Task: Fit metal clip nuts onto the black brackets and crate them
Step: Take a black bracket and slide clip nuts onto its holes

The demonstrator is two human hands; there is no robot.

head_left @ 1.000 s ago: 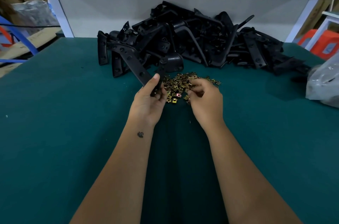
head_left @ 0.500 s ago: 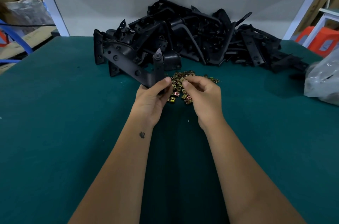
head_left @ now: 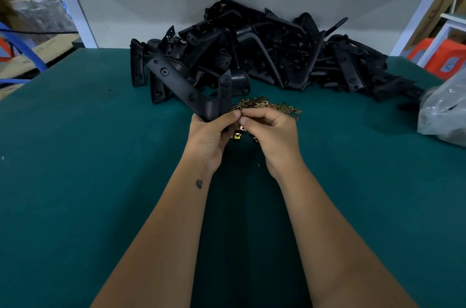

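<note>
While the bracket is held: this is the fitting step, judged from both hands meeting at the bracket's near end.

Left hand [head_left: 210, 134]: fingers and thumb curled round the near corner of a black L-shaped bracket [head_left: 176, 81], holding it up off the bench; its long arm runs away to the left, its short arm stands upright just beyond the fingertips.

Right hand [head_left: 268, 131]: fingers curled, thumb and forefinger pinched together right against the left thumb; it seems to hold one clip nut, but the nut itself is hidden, so I cannot tell for certain.

Clip nuts [head_left: 267, 104]: a loose brass-coloured heap on the bench just beyond the right hand, with a few stray ones under and between both hands.

Doing it well: keep the bracket steady in the left hand, line the clip's open mouth square with the bracket's edge, and push it on until its thread probably sits over a hole; a skewed start would likely jam or spring off.

Bracket pile [head_left: 264, 47]: a tangled black heap beyond both hands, against the back panel; the held bracket's far end is close to it and could snag.

Bench [head_left: 75, 181]: green mat.

Plastic bag [head_left: 443, 110]: grey, far to the right of the right hand.

Crate: none in view.
</note>
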